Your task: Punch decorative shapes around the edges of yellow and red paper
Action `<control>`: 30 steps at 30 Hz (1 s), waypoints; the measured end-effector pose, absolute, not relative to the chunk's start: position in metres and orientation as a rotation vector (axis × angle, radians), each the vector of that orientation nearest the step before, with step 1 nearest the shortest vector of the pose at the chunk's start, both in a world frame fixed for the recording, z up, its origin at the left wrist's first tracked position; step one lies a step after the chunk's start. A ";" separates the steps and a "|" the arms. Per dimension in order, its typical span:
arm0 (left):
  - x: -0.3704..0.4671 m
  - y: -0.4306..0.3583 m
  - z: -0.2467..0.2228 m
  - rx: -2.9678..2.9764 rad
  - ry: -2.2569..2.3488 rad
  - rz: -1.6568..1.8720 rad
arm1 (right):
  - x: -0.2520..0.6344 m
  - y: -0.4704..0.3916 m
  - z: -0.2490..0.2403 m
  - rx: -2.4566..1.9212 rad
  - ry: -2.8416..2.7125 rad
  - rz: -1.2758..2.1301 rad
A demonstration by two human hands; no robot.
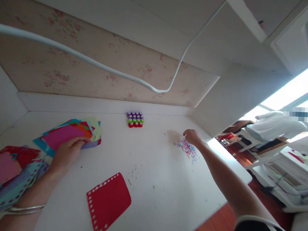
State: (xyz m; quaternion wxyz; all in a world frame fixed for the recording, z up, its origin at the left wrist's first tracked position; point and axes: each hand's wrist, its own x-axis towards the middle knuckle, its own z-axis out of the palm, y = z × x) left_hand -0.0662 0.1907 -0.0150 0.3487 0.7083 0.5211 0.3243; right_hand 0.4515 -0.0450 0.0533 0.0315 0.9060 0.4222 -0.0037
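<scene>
My left hand [72, 151] rests at the lower right edge of a fanned stack of coloured paper [61, 135], its fingers bent over the sheets; whether they pinch one is hard to see. My right hand [191, 136] is closed just above a scatter of tiny coloured paper bits [187, 149]; what its fingers hold, if anything, is hidden. Between the hands, nearer me, lies a red sheet [109, 202] with holes punched along two edges. Small purple, green and red punches [135, 119] with eye-like tops stand in rows near the back.
Hole-edged coloured sheets [10, 177] are piled at the far left of the white table [151, 170]. A white cable [115, 71] hangs across the view above. At the right, beyond the table edge, are a person in white [276, 126] and white furniture [289, 176].
</scene>
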 end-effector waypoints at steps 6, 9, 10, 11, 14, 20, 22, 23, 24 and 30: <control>-0.064 0.180 -0.010 1.976 1.393 0.859 | 0.443 -0.085 0.068 2.840 1.347 0.059; -0.062 0.168 -0.007 2.064 1.411 0.953 | 0.432 -0.097 0.065 2.877 1.415 0.124; -0.062 0.164 -0.005 2.102 1.391 0.983 | 0.427 -0.100 0.062 2.881 1.462 0.140; -0.062 0.159 -0.004 2.145 1.353 1.006 | 0.421 -0.103 0.059 2.880 1.516 0.147; -0.065 0.141 -0.001 2.261 1.205 1.019 | 0.401 -0.105 0.047 2.858 1.685 0.113; -0.075 0.079 0.007 2.372 0.962 0.834 | 0.354 -0.084 0.026 2.704 2.142 0.008; -0.075 0.057 0.009 2.368 0.939 0.679 | 0.335 -0.071 0.018 2.679 2.195 -0.070; -0.074 0.048 0.010 2.404 0.914 0.611 | 0.326 -0.063 0.015 2.683 2.186 -0.092; -0.073 0.040 0.011 2.449 0.890 0.545 | 0.316 -0.054 0.011 2.682 2.183 -0.107; -0.061 0.025 0.007 2.640 0.798 0.412 | 0.275 0.014 0.000 2.730 2.251 -0.124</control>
